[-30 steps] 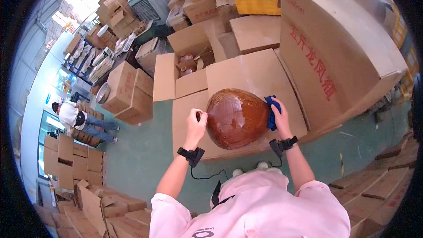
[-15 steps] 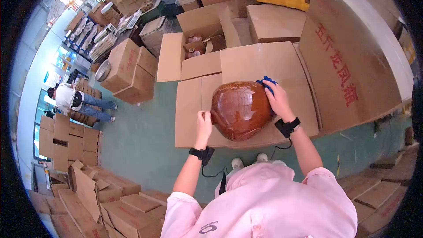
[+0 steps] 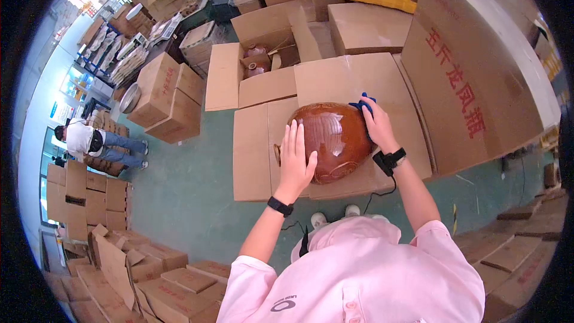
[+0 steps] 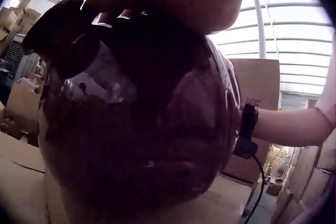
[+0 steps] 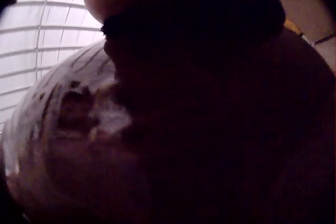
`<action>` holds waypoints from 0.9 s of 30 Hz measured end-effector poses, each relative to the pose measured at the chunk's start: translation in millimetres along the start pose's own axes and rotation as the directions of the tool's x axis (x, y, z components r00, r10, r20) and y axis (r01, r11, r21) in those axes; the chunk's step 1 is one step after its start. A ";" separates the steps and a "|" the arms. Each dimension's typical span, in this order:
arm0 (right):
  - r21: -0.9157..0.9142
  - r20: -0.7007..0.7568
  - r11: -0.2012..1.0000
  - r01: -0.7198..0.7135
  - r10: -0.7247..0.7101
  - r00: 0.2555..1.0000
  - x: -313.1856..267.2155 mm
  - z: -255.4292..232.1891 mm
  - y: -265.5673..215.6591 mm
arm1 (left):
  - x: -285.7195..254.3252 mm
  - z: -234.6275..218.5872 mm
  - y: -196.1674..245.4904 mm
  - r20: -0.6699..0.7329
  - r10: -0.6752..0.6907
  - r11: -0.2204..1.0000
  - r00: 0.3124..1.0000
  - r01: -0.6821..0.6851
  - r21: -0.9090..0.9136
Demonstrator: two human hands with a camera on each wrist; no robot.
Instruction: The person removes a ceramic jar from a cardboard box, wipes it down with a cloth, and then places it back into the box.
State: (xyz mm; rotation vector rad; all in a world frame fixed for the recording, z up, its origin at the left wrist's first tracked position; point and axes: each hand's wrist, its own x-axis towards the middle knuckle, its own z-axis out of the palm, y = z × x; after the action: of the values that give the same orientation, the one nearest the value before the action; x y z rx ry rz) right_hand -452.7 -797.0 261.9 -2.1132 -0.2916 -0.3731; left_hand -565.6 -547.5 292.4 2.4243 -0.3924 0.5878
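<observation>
Left hand lies flat, fingers straight, on the round glossy brown ceramic jar; right hand presses a crumpled blue cloth against it.

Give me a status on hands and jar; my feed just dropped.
Left hand flat on the brown jar, fingers straight. Right hand presses a blue cloth against its far side. Jar lies on flattened cardboard. Nothing blocking.

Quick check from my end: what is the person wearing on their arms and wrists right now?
Both arms are bare below short pink sleeves. The left hand has a thin black band at the wrist. The right hand has a black strap with a small boxy unit at the wrist, and a black cable trails from it toward the body.
</observation>
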 end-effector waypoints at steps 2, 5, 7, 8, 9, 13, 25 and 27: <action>-0.068 0.000 0.996 0.055 -0.055 0.998 -0.2 0.3 -10.7 | 5.6 1.0 -5.9 -0.001 -0.017 1.000 1.000 0.017 -0.006; -0.162 0.022 0.965 0.208 -0.207 0.978 -4.9 0.8 -35.0 | 10.6 -1.3 -16.0 0.011 -0.055 0.997 0.998 0.055 -0.057; -0.221 0.004 0.911 0.348 -0.356 0.934 -10.0 6.5 -47.0 | 11.7 -3.9 -22.3 0.019 -0.057 0.995 0.998 0.058 -0.078; -0.249 -0.001 0.876 0.414 -0.428 0.904 -13.6 8.8 -53.6 | 10.8 -5.2 -24.6 0.023 -0.059 0.994 0.998 0.060 -0.087; -0.249 0.029 0.880 0.404 -0.410 0.912 -18.2 7.7 -64.1 | 10.0 -6.2 -26.2 0.026 -0.063 0.993 0.998 0.066 -0.102; -0.318 0.078 0.810 0.493 -0.496 0.865 -32.8 15.4 -85.5 | 8.5 -9.8 -23.6 0.031 -0.071 0.992 0.997 0.074 -0.101; -0.285 0.193 0.673 0.682 -0.657 0.729 -63.6 33.0 -113.7 | 22.9 1.8 -26.8 -0.011 -0.021 0.995 1.000 0.019 -0.100; -0.281 0.142 0.737 0.615 -0.602 0.786 -54.7 28.5 -106.5 | 31.4 5.0 -28.3 -0.022 -0.020 0.995 1.000 0.018 -0.096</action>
State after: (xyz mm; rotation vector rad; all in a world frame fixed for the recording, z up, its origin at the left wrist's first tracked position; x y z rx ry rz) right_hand -536.1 -719.7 309.0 -2.2927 -1.0299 -0.8065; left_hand -525.6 -533.1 290.5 2.3250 -0.3788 0.5746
